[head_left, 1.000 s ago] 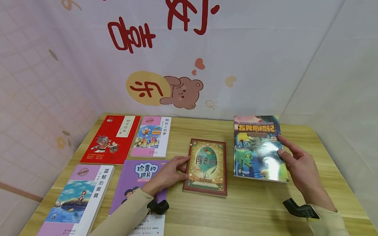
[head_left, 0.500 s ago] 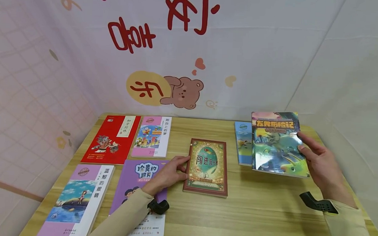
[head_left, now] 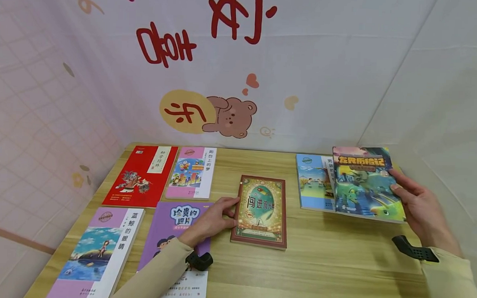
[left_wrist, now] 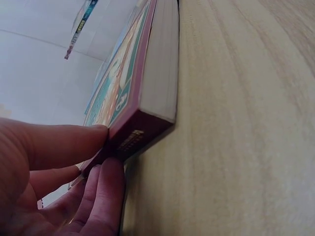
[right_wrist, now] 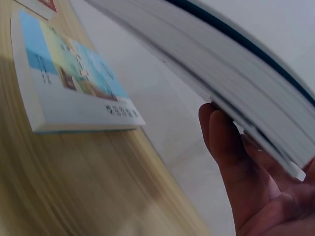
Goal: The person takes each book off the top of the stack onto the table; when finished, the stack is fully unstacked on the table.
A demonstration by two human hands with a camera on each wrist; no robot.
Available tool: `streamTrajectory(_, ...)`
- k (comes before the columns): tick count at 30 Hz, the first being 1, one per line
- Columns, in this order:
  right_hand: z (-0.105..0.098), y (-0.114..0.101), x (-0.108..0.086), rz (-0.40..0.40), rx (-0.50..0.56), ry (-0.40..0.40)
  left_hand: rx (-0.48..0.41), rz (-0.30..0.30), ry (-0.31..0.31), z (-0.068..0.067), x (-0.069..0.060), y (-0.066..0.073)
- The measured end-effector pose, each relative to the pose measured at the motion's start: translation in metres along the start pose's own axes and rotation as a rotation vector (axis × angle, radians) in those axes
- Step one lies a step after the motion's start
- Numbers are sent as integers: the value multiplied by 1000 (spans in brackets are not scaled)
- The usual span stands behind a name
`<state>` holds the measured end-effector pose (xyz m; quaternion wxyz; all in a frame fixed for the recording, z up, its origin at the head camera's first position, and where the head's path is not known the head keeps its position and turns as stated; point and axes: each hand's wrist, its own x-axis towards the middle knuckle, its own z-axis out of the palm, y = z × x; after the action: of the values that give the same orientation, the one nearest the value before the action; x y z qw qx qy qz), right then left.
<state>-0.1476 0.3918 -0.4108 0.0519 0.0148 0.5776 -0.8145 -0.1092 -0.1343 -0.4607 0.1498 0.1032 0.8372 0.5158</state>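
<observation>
My right hand grips the right edge of a thick paperback book with green dinosaurs on its cover, thumb on top and fingers beneath. In the right wrist view the paperback is raised above the table, its page edges facing the camera. It partly hides a light-blue book lying on the table. My left hand touches the left side of a brown-bordered book lying mid-table. In the left wrist view my thumb and fingers rest against that book's dark-red spine.
On the table's left lie a red book, a pink book, a pink-and-white book and a purple book, partly under my left forearm. A printed curtain hangs behind the wooden table.
My right hand has carried the dinosaur paperback to the right, uncovering more of the light-blue book. My left hand and the brown-bordered book have stayed put.
</observation>
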Motion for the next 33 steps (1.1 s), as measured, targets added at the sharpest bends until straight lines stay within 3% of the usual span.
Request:
streamTrajectory(11, -31, 9, 9, 31, -130, -1, -7, -7, 1, 0, -1, -3)
streamTrajectory(17, -45, 8, 14, 53, -99, -11, -12, -11, 7, 0, 0, -3)
streamTrajectory(22, -53, 9, 17, 44, -184, -12, -21, -9, 8, 1, 0, -3)
streamTrajectory(33, -74, 8, 28, 110, -309, -53, -18, -12, 10, 0, -1, -2)
